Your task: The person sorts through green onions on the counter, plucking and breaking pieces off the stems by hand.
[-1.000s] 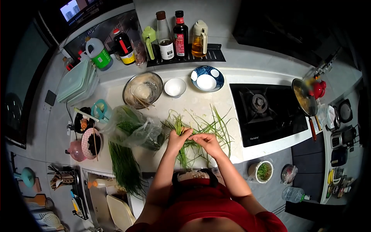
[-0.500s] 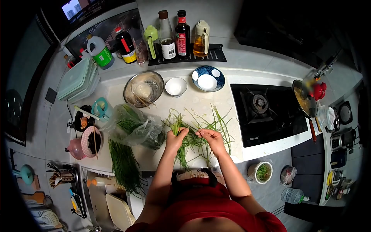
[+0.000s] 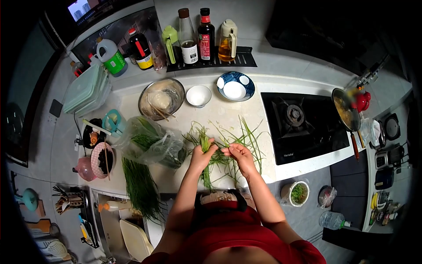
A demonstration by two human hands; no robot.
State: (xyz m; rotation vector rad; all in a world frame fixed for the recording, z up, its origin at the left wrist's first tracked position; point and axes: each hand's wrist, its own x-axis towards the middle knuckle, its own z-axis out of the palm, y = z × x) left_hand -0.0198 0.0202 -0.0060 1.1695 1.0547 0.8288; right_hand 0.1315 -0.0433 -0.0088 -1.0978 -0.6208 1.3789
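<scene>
A small bunch of green stalks point(image 3: 205, 144) is held in my left hand point(image 3: 202, 155), over the light countertop. Close to its right, my right hand point(image 3: 240, 155) has thumb and fingertips pinched together; what they hold is too small to make out. Loose green stalks point(image 3: 249, 141) lie spread around and beneath both hands. To the left sits a clear plastic bag point(image 3: 151, 143) with more greens inside. A thick bundle of long dark green stalks point(image 3: 140, 187) lies below the bag, hanging over the counter's front edge.
A metal bowl point(image 3: 161, 99) with dough and chopsticks, a white bowl point(image 3: 198, 96) and a blue patterned bowl point(image 3: 235, 86) stand behind my hands. The gas stove point(image 3: 303, 125) is at right, with a pan point(image 3: 345, 110). A bin point(image 3: 295, 193) stands below the counter.
My right hand first moved slightly away from my left hand, then came back a little closer to it. My left hand keeps its hold on the bunch. The whole view has shifted slightly.
</scene>
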